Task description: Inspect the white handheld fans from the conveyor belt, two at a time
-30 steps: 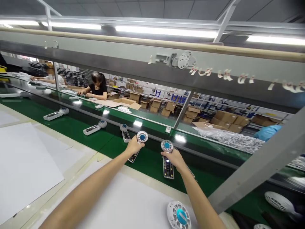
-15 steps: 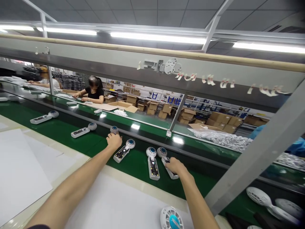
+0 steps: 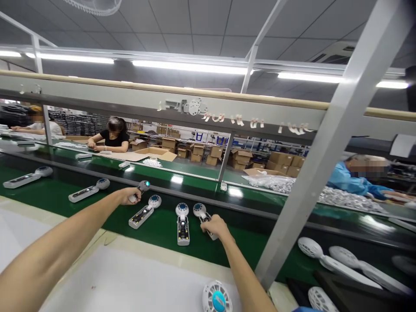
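Left of the frame's centre, we hold a handheld fan [image 3: 144, 186], our left hand [image 3: 128, 196] closed around its handle. At the centre, a second fan [image 3: 199, 209] sits in our right hand [image 3: 216, 225], fingers curled over its handle. Between them, two more fans [image 3: 183, 226] lie on the green belt [image 3: 159, 231], beyond our white-covered table [image 3: 143, 277].

Two fan units [image 3: 86, 193] lay on belt [image 3: 224, 251] left of left hand [image 3: 130, 196]; two more lay between it and right hand [image 3: 214, 225]; another sat in each hand. Paper sheet [image 3: 130, 277] lay before belt, fan grille [image 3: 218, 301] at its right end. Cartons [image 3: 196, 152] stood behind.
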Action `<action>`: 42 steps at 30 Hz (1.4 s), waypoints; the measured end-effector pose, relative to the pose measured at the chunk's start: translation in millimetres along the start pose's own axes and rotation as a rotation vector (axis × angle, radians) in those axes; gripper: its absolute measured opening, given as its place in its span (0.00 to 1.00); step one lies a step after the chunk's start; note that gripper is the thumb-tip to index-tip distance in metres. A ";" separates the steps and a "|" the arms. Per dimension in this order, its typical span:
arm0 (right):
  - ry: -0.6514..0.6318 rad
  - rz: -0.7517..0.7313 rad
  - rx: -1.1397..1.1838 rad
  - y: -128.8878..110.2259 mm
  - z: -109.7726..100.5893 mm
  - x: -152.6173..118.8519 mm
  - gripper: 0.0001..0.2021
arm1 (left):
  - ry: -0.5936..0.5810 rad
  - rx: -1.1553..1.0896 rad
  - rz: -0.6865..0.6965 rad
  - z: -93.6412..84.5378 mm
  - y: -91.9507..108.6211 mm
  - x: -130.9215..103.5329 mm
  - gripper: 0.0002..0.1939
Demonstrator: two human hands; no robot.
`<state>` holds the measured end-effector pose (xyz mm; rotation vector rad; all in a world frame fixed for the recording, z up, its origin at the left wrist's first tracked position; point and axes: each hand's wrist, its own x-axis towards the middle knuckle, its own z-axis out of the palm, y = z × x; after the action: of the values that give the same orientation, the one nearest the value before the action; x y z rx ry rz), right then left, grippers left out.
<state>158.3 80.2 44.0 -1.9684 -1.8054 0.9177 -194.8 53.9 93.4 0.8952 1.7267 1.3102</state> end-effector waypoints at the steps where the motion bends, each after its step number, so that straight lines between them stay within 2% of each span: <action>1: -0.001 -0.019 0.090 -4.7 -4.7 -3.2 0.09 | -0.027 -0.049 -0.011 -0.4 4.5 -5.7 0.18; 5: -0.021 -0.186 0.526 -31.1 -32.0 -28.5 0.10 | -0.143 -0.290 0.092 11.3 30.7 -44.4 0.13; 10: -0.056 -0.371 0.945 -59.3 -67.5 -82.6 0.08 | -0.299 -0.522 0.306 37.4 71.4 -122.8 0.12; 12: -0.075 -0.421 1.012 -65.3 -76.2 -106.5 0.08 | -0.336 -0.570 0.378 45.8 83.0 -153.0 0.14; 16: -0.079 -0.576 1.070 -73.0 -82.6 -145.7 0.20 | -0.415 -0.610 0.556 54.3 92.1 -197.4 0.17; 19: -0.074 -0.704 1.084 -76.9 -81.9 -162.5 0.27 | -0.508 -0.643 0.531 54.2 89.7 -216.9 0.19; 21: -0.070 -0.749 1.066 -78.4 -80.7 -167.5 0.30 | -0.591 -0.651 0.463 54.2 86.0 -224.5 0.19; 23: -0.068 -0.765 1.047 -79.0 -79.3 -168.9 0.32 | -0.624 -0.648 0.456 56.5 81.6 -227.4 0.20; 28: -0.063 -0.781 1.023 -79.1 -74.7 -165.6 0.35 | -0.608 -0.652 0.637 68.6 71.2 -216.0 0.32; 31: -0.055 -0.807 0.999 -79.9 -71.5 -164.1 0.35 | -0.623 -0.638 0.686 73.2 67.1 -203.9 0.37; 38: -0.054 -0.815 0.974 -80.7 -65.9 -159.4 0.36 | -0.611 -0.660 0.707 76.2 63.0 -191.1 0.37; 42: -0.039 -0.823 0.988 -81.1 -64.6 -157.7 0.35 | -0.653 -0.646 0.709 75.1 61.6 -191.0 0.38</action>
<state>137.9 -48.3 180.7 -0.5432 -1.4741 1.1796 -36.9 -68.0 171.9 1.3784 0.4236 1.6168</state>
